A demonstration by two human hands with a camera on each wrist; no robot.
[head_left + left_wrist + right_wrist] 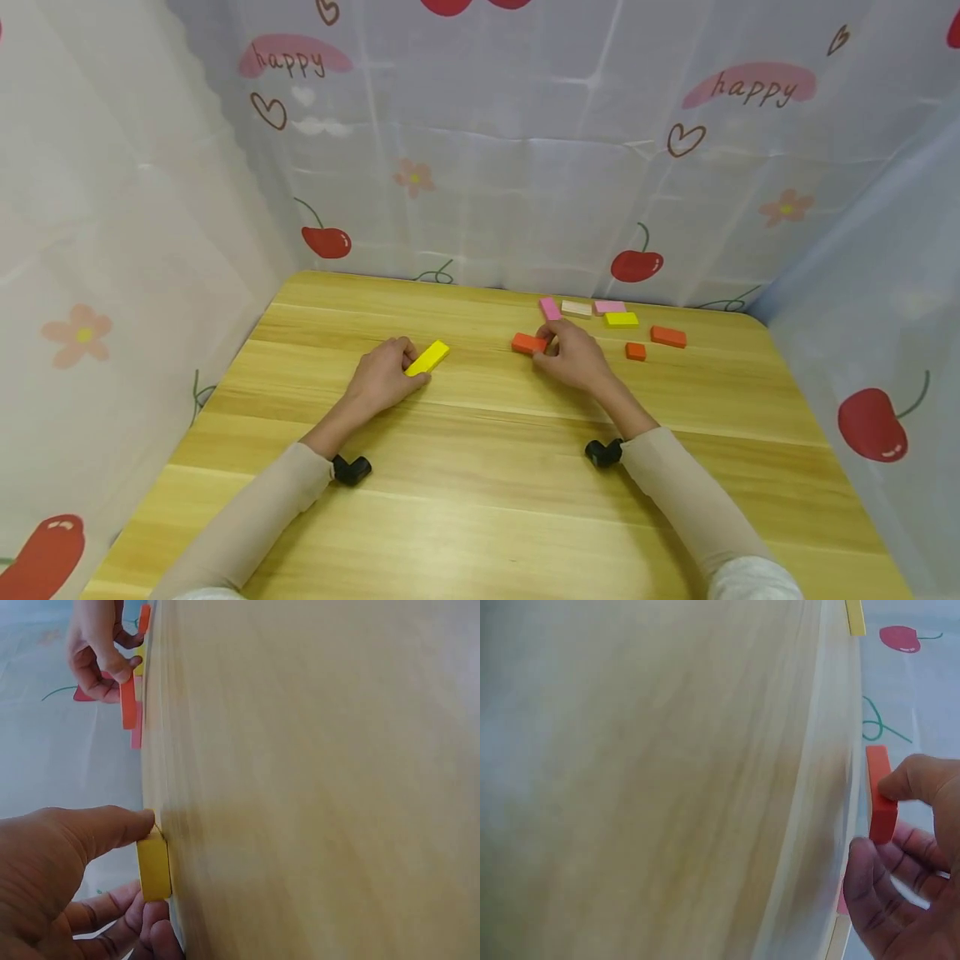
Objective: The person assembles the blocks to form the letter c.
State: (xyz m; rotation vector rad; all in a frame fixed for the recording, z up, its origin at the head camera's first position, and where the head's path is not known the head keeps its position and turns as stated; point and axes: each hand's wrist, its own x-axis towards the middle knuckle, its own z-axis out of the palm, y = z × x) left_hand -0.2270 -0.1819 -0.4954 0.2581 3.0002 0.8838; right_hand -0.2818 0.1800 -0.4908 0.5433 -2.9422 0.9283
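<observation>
On the left, my left hand [382, 373] has its thumb and fingers on either side of a yellow block [429, 357]. The left wrist view shows this block [154, 868] at the tabletop, thumb against one end and fingertips at the other. My right hand [573, 357] pinches an orange-red block [528, 343]; in the right wrist view the thumb presses on the block [882, 791], and it seems held just off the table. Just beyond the right hand lies a pink block [550, 308]. Part of the orange-red block is hidden by the fingers.
Toward the wooden table's [465, 500] back right lie a pale wood block [576, 309], a light pink block [610, 307], another yellow block [621, 320], a small orange-red block [636, 352] and a longer one [668, 337]. A printed curtain [510, 200] stands behind the table.
</observation>
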